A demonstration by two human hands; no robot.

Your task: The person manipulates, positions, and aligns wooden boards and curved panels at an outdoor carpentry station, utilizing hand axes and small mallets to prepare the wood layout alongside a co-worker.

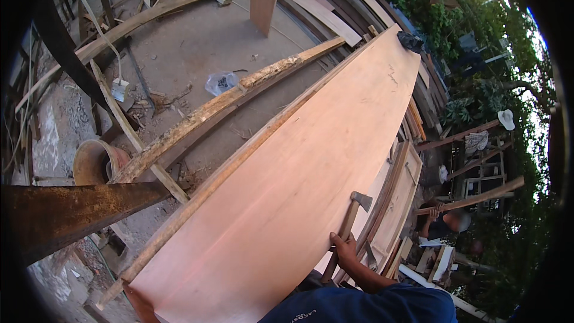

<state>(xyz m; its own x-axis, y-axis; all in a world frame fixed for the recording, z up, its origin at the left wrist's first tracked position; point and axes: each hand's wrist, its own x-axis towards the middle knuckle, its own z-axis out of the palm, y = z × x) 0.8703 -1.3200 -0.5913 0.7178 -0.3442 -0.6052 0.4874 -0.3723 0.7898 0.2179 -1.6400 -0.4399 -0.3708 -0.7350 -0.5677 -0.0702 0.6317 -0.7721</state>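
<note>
My right hand (342, 250) is wrapped round the wooden handle of a hatchet (348, 218). The hatchet's dark metal head points away from me, over the near right edge of a long, pale wooden panel (287, 161). That panel stretches from the lower left to the far upper right, tapering with distance in this view. A rough wooden strip (233, 158) runs along its left edge. A dark plastic bag (409, 42) lies at its far end. My left hand does not show.
On the left, a rusty bucket (95, 162) stands beside rough beams (197, 116). A clear plastic bag (221, 83) and a white socket box (120, 90) lie nearby. Stacked boards (394, 203) flank the panel's right side. Farther right, another person (445, 222) grips a long timber (478, 197).
</note>
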